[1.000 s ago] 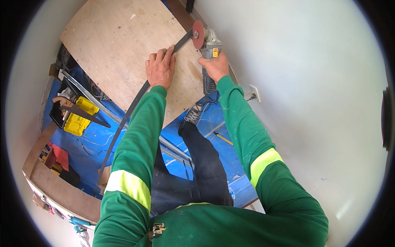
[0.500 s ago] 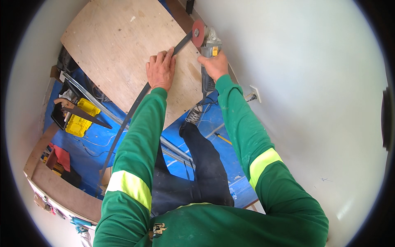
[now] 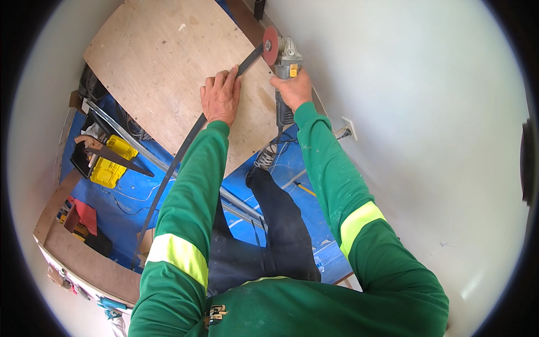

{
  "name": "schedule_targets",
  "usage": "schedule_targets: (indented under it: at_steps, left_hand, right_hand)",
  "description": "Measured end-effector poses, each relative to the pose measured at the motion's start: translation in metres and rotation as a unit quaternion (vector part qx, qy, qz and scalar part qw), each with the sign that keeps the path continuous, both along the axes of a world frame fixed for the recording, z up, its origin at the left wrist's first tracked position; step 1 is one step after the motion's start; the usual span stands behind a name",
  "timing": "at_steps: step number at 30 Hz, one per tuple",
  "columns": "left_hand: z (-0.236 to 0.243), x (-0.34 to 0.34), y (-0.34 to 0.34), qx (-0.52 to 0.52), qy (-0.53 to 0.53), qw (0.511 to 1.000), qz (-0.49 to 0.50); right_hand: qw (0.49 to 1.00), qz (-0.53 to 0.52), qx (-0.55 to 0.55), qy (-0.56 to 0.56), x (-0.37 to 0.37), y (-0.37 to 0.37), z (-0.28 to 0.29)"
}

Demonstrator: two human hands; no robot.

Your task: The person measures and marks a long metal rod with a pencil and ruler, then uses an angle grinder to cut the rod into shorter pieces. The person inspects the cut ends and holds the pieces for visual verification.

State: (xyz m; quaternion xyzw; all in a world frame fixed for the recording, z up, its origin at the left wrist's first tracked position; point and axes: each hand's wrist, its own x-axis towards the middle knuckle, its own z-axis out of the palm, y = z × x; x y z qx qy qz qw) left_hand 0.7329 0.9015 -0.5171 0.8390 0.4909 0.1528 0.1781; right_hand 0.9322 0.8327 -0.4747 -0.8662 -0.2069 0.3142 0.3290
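Head view: metal strip (image 3: 185,146) under left fingers (image 3: 220,90); right fingers (image 3: 286,84) clenched around grinder (image 3: 283,62)

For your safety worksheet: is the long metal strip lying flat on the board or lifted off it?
Flat: the metal strip lies along the plywood board, pressed under the left hand.

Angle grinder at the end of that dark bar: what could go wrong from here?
The left hand is bare and presses the dark metal bar down close to the red disc; a kick or slip could bring the two together. Only the right hand holds the angle grinder, so control may be weak. The bar overhangs the plywood board unclamped and might shift.
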Motion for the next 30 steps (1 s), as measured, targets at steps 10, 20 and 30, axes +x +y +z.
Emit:
schedule_targets:
  at_steps: [10, 20, 30]
  left_hand:
    - [0.0001, 0.0003, 0.0, -0.008, -0.001, 1.0, 0.0]
    - [-0.0023, 0.0003, 0.0003, 0.006, -0.004, 1.0, 0.001]
    - [-0.0032, -0.0016, 0.0014, 0.001, -0.006, 1.0, 0.001]
  right_hand:
    - [1.0, 0.0, 0.009, -0.004, -0.0007, -0.0005, 0.0013]
    - [1.0, -0.005, -0.006, -0.002, -0.001, -0.0005, -0.0043]
    - [1.0, 0.019, 0.009, 0.01, 0.0025, 0.0006, -0.0081]
